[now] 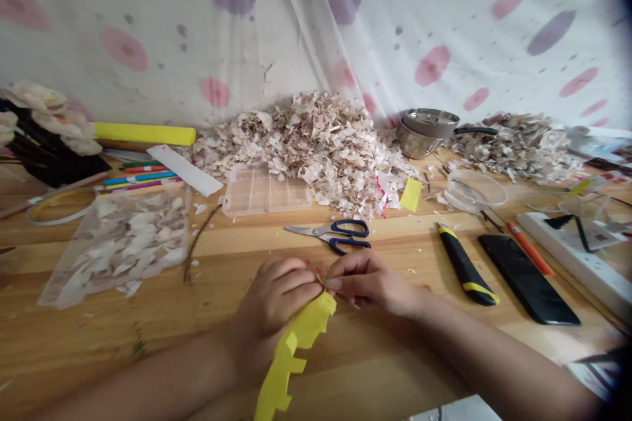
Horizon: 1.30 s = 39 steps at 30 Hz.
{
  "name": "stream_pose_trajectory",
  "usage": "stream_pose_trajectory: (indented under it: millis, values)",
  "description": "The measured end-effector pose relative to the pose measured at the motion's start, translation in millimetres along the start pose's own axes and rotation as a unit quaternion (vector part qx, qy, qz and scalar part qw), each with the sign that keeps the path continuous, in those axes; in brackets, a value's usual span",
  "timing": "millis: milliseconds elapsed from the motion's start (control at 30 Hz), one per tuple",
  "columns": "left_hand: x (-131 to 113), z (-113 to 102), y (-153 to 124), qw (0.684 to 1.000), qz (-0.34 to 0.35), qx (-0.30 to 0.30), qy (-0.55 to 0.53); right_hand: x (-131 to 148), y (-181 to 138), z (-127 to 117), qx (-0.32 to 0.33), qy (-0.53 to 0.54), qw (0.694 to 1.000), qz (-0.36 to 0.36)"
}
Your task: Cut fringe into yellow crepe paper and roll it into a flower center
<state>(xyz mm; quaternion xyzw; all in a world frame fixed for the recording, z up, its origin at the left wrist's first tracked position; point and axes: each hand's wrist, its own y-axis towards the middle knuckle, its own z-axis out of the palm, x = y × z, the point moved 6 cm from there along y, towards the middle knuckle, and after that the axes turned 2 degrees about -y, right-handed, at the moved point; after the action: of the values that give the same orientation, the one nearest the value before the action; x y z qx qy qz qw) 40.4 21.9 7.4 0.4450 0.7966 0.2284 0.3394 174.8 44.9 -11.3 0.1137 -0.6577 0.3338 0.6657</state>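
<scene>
My left hand [281, 296] is closed around one end of a yellow paper strip [291, 358] with notched edges, which hangs down toward the front of the table. At the strip's upper end, the fingertips of my right hand [370, 283] pinch together against a thin stem-like piece and the paper. Small red bits [318, 271] show between the two hands; what they belong to is mostly hidden. Just beyond my hands lie scissors [330, 231] with dark blue handles, their blades pointing left.
A large heap of pale dried petals or flakes [316, 145] stands against the curtain. Left are a petal-filled tray [133, 243] and a compartment box [266, 192]. Right lie a utility knife [464, 263], a phone [528, 279] and a power strip [577, 263]. Metal pans [424, 131] stand behind.
</scene>
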Motion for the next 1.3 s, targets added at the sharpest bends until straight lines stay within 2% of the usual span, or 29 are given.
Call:
stream_pose_trajectory:
  millis: [67,100,167,200,267,300,400,500,633,733,833,933,1000,1167,1300]
  values:
    - [0.6,7.5,1.4,0.992,0.005,0.025,-0.121,2.6,0.3,-1.0,-0.006,0.0,1.0,-0.015]
    - [1.5,11.7,2.0,0.984,-0.02,0.05,-0.169,4.6,0.2,-1.1,-0.007,0.001,1.0,-0.026]
    - [6.9,14.6,1.3,0.962,-0.13,0.064,-0.231,8.0,-0.2,-0.4,-0.003,0.005,0.999,-0.045]
    - [8.4,17.8,-1.2,0.945,-0.19,0.089,-0.251,8.9,-0.4,0.3,0.002,0.005,0.999,-0.05]
    - [3.1,23.2,-5.7,0.91,-0.239,0.143,-0.307,8.8,-0.8,2.0,0.016,0.003,0.999,-0.052]
    - [3.0,24.7,-8.7,0.891,-0.272,0.15,-0.332,8.1,-0.8,2.9,0.024,0.001,0.998,-0.051]
    - [7.4,27.3,-15.0,0.845,-0.343,0.12,-0.391,5.9,-0.2,4.3,0.039,0.001,0.998,-0.053]
    - [13.2,30.2,-17.2,0.814,-0.378,0.079,-0.434,5.6,1.0,4.0,0.036,0.001,0.997,-0.069]
    - [16.5,37.0,-20.7,0.756,-0.434,0.062,-0.485,6.3,0.3,4.3,0.029,-0.037,0.995,-0.094]
    - [16.2,42.1,-23.0,0.7,-0.468,0.051,-0.537,8.1,-2.5,7.5,0.045,-0.083,0.989,-0.113]
    - [15.0,47.6,-24.6,0.626,-0.495,0.039,-0.601,16.0,-6.1,9.6,0.046,-0.142,0.975,-0.162]
    - [13.1,51.8,-25.4,0.557,-0.519,0.039,-0.648,30.9,-12.1,12.4,0.029,-0.252,0.929,-0.271]
    - [12.3,52.8,-25.0,0.533,-0.527,0.045,-0.66,37.6,-17.0,16.0,0.03,-0.328,0.881,-0.34]
    - [12.4,54.2,-23.1,0.515,-0.53,0.061,-0.67,35.2,-22.3,18.8,0.03,-0.491,0.77,-0.407]
    - [12.6,56.8,-23.2,0.506,-0.531,0.064,-0.677,31.0,-24.8,20.2,0.027,-0.62,0.656,-0.43]
